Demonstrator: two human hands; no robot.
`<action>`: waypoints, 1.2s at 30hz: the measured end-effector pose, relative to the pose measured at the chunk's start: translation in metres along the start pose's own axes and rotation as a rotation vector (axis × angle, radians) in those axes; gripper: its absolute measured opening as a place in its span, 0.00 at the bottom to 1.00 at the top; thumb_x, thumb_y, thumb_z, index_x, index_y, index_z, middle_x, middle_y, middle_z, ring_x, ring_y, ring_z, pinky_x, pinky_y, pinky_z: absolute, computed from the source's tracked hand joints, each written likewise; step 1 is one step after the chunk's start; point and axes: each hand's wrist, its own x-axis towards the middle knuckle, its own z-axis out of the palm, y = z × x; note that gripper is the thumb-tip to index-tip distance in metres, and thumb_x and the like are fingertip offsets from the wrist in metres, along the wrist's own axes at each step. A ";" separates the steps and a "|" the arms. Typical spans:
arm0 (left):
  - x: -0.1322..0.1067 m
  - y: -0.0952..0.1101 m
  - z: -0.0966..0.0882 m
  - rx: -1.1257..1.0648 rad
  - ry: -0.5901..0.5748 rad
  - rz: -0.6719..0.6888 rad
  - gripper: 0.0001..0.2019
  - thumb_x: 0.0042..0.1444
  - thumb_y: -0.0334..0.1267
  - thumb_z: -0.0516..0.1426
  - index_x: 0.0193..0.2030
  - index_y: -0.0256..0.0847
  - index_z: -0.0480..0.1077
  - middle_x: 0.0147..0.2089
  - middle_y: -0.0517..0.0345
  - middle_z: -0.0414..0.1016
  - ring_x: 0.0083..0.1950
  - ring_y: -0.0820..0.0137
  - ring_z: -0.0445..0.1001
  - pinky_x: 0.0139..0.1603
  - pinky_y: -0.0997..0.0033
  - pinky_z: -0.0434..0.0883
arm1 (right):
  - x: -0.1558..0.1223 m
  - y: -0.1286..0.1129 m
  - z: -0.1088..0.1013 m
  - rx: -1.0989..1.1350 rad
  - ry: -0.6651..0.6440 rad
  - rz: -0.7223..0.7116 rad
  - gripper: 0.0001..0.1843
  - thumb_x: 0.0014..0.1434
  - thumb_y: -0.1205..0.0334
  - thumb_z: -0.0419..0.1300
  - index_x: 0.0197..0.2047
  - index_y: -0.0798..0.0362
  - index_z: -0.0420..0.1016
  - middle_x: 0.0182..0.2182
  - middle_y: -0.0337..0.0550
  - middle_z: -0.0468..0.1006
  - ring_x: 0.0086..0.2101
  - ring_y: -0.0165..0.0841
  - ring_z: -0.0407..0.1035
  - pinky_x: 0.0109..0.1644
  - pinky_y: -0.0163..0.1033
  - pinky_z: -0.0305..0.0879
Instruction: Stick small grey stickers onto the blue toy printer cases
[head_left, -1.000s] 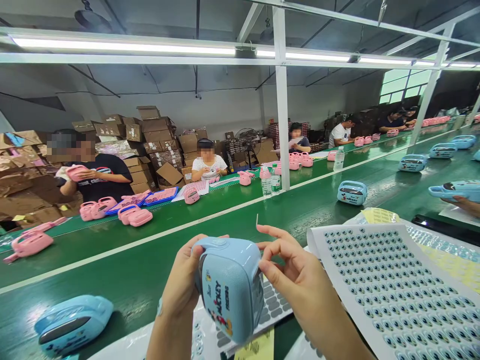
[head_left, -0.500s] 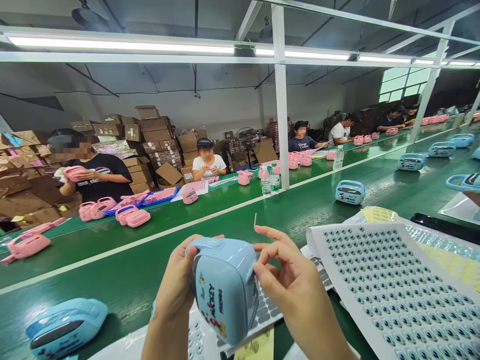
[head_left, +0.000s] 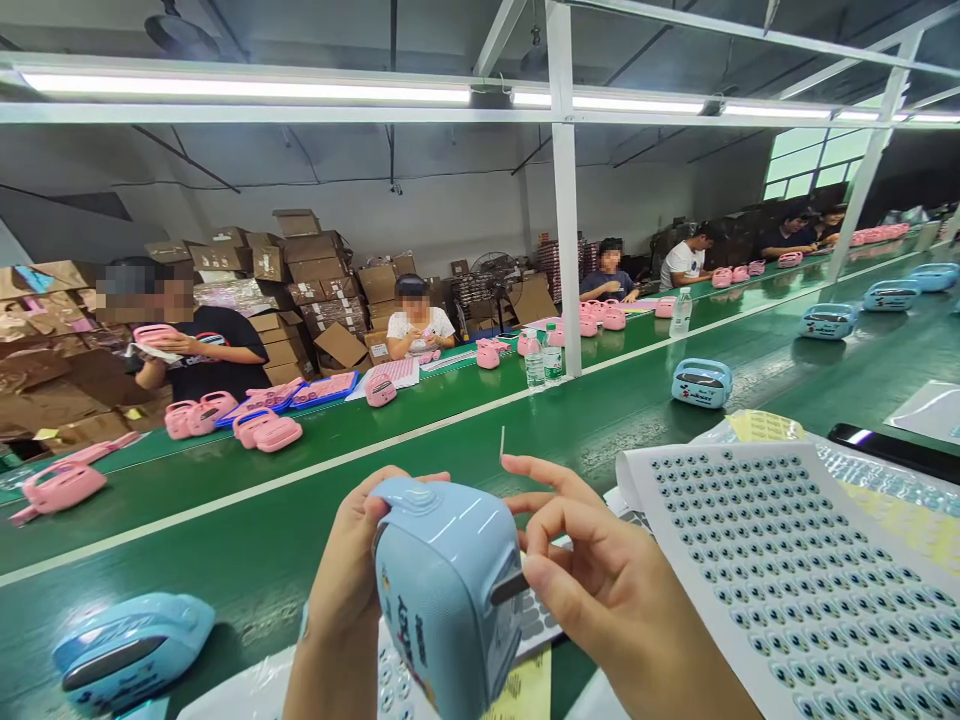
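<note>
My left hand (head_left: pixel 346 565) is closed around the far side of a light-blue speaker (head_left: pixel 439 570) with cartoon print on its front, holding it tilted above the bench. Close against the speaker's right side, my right hand (head_left: pixel 600 565) pinches a dark grey strip (head_left: pixel 510 587) between thumb and fingers. The strip's other end meets the speaker's side; whether it is stuck there I cannot tell. A thin white sliver (head_left: pixel 502 443) stands on my right index fingertip. Beneath the speaker lie a sheet of grey oval stickers (head_left: pixel 536 615) and a yellow sheet (head_left: pixel 536 680).
A large sheet of eye-like stickers (head_left: pixel 795 570) lies at right, near a black phone (head_left: pixel 892 452). Blue speakers stand at left (head_left: pixel 131 650) and along the green conveyor (head_left: pixel 701 384). Across it, several people handle pink speakers (head_left: pixel 268 430). Water bottles (head_left: pixel 553 355) stand by a white post (head_left: pixel 566 250).
The speaker has turned so its printed front faces further left and down. My right hand has shifted slightly, and the dark strip now shows between its fingers and the speaker's side.
</note>
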 end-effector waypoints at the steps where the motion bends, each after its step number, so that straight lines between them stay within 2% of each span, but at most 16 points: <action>1: -0.001 0.001 0.001 0.007 -0.006 0.012 0.16 0.35 0.36 0.72 0.22 0.37 0.67 0.32 0.55 0.77 0.27 0.69 0.72 0.25 0.76 0.66 | -0.001 -0.001 -0.001 -0.002 -0.008 0.004 0.12 0.58 0.55 0.64 0.28 0.53 0.71 0.62 0.49 0.62 0.53 0.42 0.68 0.51 0.42 0.73; 7: -0.002 0.003 0.001 0.040 -0.046 0.030 0.16 0.36 0.37 0.72 0.21 0.36 0.68 0.34 0.52 0.79 0.27 0.68 0.72 0.25 0.76 0.67 | -0.002 -0.004 -0.003 -0.068 -0.019 0.030 0.11 0.58 0.56 0.63 0.28 0.52 0.71 0.62 0.47 0.62 0.54 0.39 0.67 0.49 0.37 0.72; 18: -0.001 0.003 0.000 0.040 -0.078 0.030 0.16 0.38 0.39 0.72 0.22 0.35 0.69 0.35 0.49 0.80 0.26 0.69 0.73 0.25 0.77 0.67 | 0.000 -0.006 -0.008 -0.036 -0.083 0.044 0.13 0.57 0.54 0.65 0.27 0.52 0.71 0.61 0.47 0.64 0.53 0.40 0.67 0.51 0.39 0.71; 23: -0.001 0.005 -0.001 0.039 -0.120 0.042 0.25 0.33 0.56 0.72 0.23 0.35 0.71 0.38 0.45 0.81 0.29 0.67 0.75 0.27 0.76 0.70 | -0.002 -0.009 -0.005 -0.088 -0.059 0.046 0.11 0.58 0.57 0.64 0.27 0.52 0.71 0.60 0.45 0.65 0.52 0.37 0.66 0.47 0.34 0.72; 25: -0.002 0.005 -0.001 0.054 -0.128 0.060 0.27 0.32 0.59 0.71 0.24 0.36 0.71 0.38 0.44 0.81 0.29 0.66 0.75 0.27 0.75 0.71 | -0.003 -0.008 -0.005 -0.095 -0.058 0.045 0.11 0.57 0.57 0.64 0.27 0.52 0.71 0.59 0.45 0.65 0.51 0.36 0.67 0.46 0.33 0.71; 32: -0.001 0.005 -0.001 0.047 -0.135 0.068 0.25 0.33 0.58 0.71 0.24 0.36 0.73 0.36 0.47 0.80 0.29 0.66 0.76 0.27 0.76 0.71 | -0.002 -0.003 -0.003 -0.073 -0.038 0.037 0.12 0.57 0.56 0.64 0.27 0.52 0.71 0.59 0.46 0.65 0.49 0.37 0.69 0.43 0.34 0.72; 36: -0.002 0.005 -0.003 0.033 -0.149 0.065 0.24 0.35 0.56 0.71 0.25 0.36 0.73 0.35 0.48 0.80 0.29 0.66 0.76 0.27 0.76 0.72 | -0.002 -0.002 -0.001 -0.072 -0.014 0.044 0.10 0.58 0.57 0.64 0.28 0.52 0.72 0.59 0.44 0.65 0.49 0.36 0.69 0.46 0.35 0.72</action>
